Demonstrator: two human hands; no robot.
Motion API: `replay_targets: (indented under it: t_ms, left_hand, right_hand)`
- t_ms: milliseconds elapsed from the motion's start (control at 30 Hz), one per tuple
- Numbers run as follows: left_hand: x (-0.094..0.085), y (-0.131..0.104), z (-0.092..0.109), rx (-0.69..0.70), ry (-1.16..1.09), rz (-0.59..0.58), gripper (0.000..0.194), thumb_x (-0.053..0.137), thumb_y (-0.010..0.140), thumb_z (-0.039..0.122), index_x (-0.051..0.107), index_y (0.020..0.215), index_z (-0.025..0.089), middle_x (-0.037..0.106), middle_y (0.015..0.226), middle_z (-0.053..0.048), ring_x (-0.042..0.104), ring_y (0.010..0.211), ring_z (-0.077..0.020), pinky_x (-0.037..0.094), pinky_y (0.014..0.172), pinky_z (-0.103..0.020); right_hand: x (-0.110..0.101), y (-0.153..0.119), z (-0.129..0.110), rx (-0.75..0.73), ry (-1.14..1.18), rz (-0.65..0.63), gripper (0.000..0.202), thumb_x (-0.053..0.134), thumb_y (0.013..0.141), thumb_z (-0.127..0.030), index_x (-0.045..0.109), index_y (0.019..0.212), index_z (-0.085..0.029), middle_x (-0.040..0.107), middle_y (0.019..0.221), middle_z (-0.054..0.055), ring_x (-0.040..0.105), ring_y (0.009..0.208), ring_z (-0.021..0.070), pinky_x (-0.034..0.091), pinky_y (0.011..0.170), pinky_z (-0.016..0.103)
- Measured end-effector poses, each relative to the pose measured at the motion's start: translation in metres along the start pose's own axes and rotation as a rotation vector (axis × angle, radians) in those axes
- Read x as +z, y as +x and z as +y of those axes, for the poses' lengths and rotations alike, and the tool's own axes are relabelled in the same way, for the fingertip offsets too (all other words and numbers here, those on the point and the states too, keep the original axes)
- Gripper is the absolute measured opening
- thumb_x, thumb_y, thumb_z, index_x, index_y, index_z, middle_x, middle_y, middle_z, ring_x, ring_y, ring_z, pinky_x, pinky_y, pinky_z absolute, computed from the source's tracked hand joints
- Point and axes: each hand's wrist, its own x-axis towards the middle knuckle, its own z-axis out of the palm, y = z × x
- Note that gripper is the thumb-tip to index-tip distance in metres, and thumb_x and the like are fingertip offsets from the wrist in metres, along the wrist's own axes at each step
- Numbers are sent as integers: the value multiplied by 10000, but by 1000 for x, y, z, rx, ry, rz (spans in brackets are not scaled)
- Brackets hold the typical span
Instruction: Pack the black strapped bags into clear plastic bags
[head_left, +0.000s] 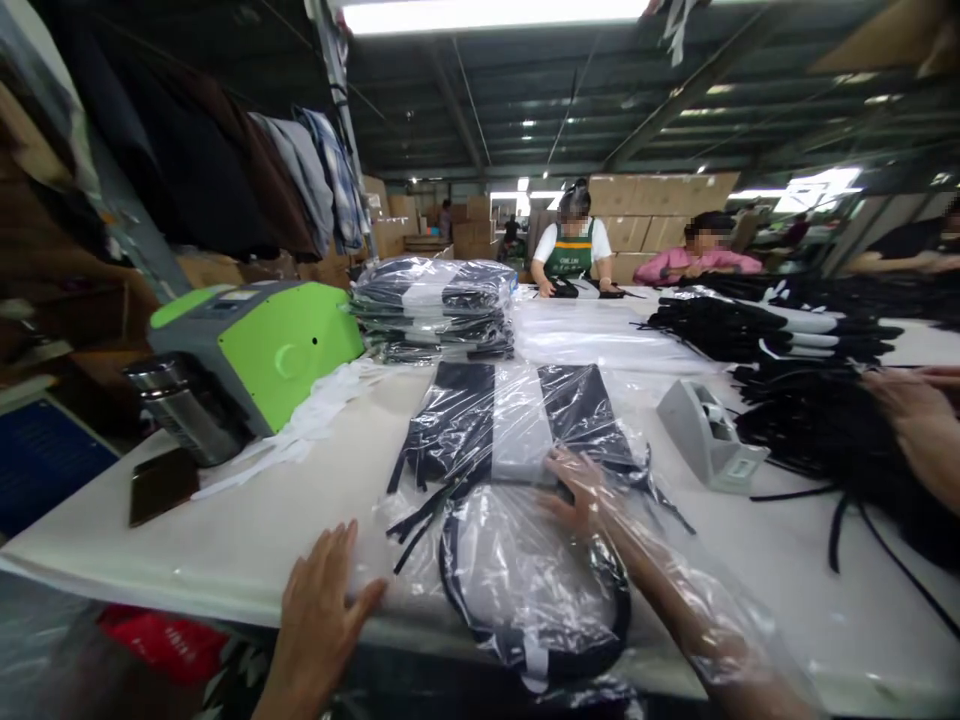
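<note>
A clear plastic bag (525, 590) lies on the white table in front of me, with a folded black and white fabric piece (520, 420) inside it. Black straps and a dark loop show through the plastic toward the near edge. My right hand (581, 490) is inside the bag, its forearm wrapped in plastic and its fingers spread on the fabric. At the table's front edge, left of the bag, my left hand (321, 600) has its fingers outstretched and holds nothing.
Bagged pieces (435, 305) are stacked behind. At left are a green machine (292, 345), thermos (187, 410) and phone (163, 485). A grey tape dispenser (709, 435) and black fabric pile (832, 430) sit right, beside another person's hands. People work across the table (420, 610).
</note>
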Motion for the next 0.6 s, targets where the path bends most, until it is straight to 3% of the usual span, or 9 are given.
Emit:
replay_targets:
  t_ms: [133, 300, 433, 600]
  left_hand:
    - [9, 7, 14, 191, 70, 89, 832, 477, 929, 600, 133, 1604, 256, 398, 1582, -137, 338, 1465, -351, 270, 1159, -547]
    - [9, 30, 23, 467, 119, 157, 979, 487, 825, 790, 206, 1596, 257, 568, 1459, -98, 504, 1330, -314, 270, 1132, -436]
    - [6, 41, 20, 491, 120, 91, 923, 492, 822, 788, 266, 1578, 309, 562, 1467, -64, 506, 1328, -294, 285, 1110, -418]
    - [14, 50, 23, 457, 39, 9, 979, 524, 783, 809, 267, 1577, 298, 502, 1521, -71, 458, 1366, -319, 242, 1149, -442]
  right_hand:
    - [16, 23, -13, -132, 43, -10, 478, 581, 884, -314, 608, 1360, -279, 572, 1452, 53, 491, 1373, 299, 387, 1164, 476]
    - [33, 66, -24, -95, -79, -83, 631, 615, 900, -363, 453, 1500, -252, 430, 1564, 108, 336, 1468, 362, 232, 1208, 611]
    - [44, 93, -16, -44, -175, -116, 616, 577, 923, -360, 426, 1515, -278, 404, 1579, 97, 320, 1471, 378, 205, 1189, 658]
    - [60, 116, 16, -27, -230, -140, 595, 524, 926, -269, 424, 1512, -296, 372, 1598, 75, 328, 1472, 347, 202, 1186, 646]
